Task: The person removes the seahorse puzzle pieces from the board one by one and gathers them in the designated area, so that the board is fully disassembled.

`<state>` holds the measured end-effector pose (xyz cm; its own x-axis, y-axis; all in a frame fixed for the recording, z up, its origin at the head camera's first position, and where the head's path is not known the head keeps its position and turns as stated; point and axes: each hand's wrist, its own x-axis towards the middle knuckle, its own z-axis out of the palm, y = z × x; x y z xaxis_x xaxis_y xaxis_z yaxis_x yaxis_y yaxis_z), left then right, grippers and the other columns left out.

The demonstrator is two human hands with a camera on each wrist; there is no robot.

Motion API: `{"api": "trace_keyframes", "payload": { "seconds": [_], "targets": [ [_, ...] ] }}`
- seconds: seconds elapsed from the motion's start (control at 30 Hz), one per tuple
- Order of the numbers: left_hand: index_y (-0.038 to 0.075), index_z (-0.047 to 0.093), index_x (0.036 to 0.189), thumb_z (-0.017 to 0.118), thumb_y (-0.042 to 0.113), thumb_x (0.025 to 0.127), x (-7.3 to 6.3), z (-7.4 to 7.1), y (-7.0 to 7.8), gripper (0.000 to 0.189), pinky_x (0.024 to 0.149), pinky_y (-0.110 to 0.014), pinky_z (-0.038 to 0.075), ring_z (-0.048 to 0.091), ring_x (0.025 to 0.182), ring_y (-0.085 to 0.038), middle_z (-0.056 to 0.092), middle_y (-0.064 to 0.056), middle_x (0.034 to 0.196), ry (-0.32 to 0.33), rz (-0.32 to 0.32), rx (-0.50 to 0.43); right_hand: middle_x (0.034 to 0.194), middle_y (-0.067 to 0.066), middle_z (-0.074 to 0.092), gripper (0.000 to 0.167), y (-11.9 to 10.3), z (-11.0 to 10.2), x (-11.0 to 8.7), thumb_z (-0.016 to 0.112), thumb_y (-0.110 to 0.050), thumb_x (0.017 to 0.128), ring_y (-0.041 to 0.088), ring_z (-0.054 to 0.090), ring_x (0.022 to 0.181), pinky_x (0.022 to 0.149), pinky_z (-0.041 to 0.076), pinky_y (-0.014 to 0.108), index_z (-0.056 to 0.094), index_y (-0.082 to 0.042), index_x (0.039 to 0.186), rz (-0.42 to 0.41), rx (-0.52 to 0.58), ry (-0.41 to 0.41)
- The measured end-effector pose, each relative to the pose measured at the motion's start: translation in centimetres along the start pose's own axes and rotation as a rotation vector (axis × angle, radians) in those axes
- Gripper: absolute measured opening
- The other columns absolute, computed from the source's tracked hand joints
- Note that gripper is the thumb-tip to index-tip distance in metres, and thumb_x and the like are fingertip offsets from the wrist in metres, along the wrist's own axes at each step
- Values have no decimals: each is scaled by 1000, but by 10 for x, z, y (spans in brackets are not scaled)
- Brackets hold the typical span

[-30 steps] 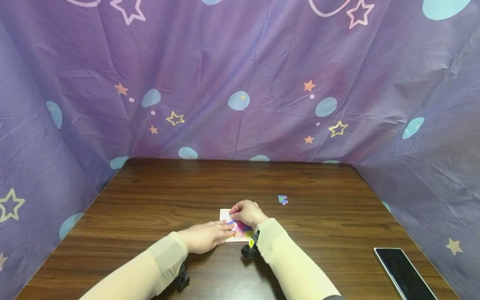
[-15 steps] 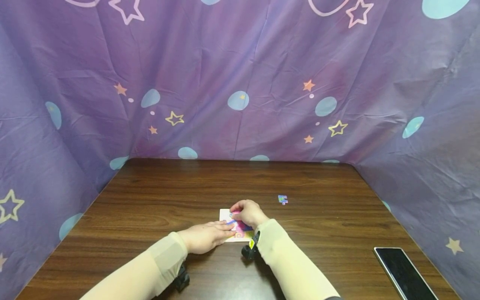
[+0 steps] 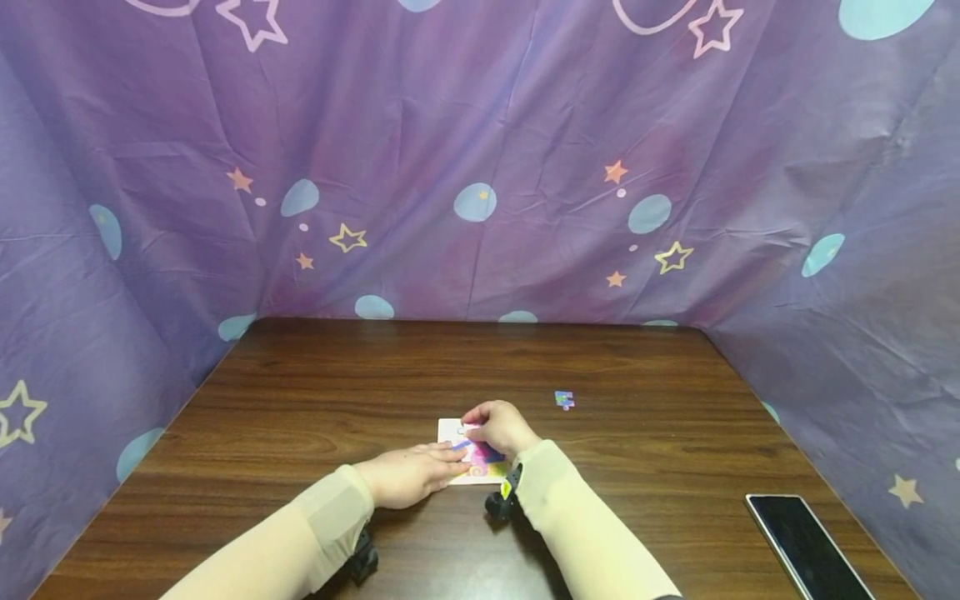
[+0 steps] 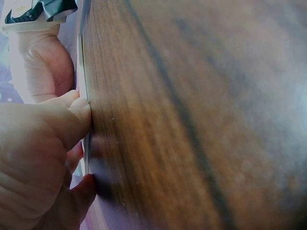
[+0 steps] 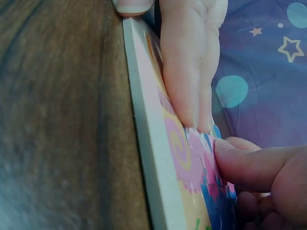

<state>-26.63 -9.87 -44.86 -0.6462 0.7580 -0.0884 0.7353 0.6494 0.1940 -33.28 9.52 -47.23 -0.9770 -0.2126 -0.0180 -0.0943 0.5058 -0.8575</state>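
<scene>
A small jigsaw puzzle (image 3: 447,428) with a pale border lies on the brown table. My left hand (image 3: 408,477) holds it flat, its straight fingers resting across the left part; in the right wrist view those fingers (image 5: 184,62) lie over the picture, with a thumb at the board's edge. Over the upper part, my right hand (image 3: 506,429) pinches a pink puzzle piece (image 5: 211,175) between thumb and index finger, low against the picture. Its far side is hidden by the fingers. A pink swirl and blue areas show on the board.
One loose blue-and-purple puzzle piece (image 3: 565,400) lies beyond the right hand. A phone (image 3: 810,546) with a dark screen rests near the table's right edge. Purple cloth (image 3: 480,125) with stars surrounds the table (image 3: 337,367) at the back and sides.
My right hand's fingertips have shifted very slightly to the right over the puzzle's upper part, where more pink shows between them. My left hand stays in place.
</scene>
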Motion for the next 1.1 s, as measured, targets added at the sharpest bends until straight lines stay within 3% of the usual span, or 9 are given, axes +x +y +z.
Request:
{"api": "trace_keyframes", "payload": {
  "seconds": [1.1],
  "targets": [
    [17,51,141,44,22,102,0,0,0,40,114,-37,29,37,138,-23,44,-3,148,23,18,-6,75,0,65,17,1,-7,1,77,3,72,12,55,70,61,46,22,71,0,87,44,94,11]
  ]
}}
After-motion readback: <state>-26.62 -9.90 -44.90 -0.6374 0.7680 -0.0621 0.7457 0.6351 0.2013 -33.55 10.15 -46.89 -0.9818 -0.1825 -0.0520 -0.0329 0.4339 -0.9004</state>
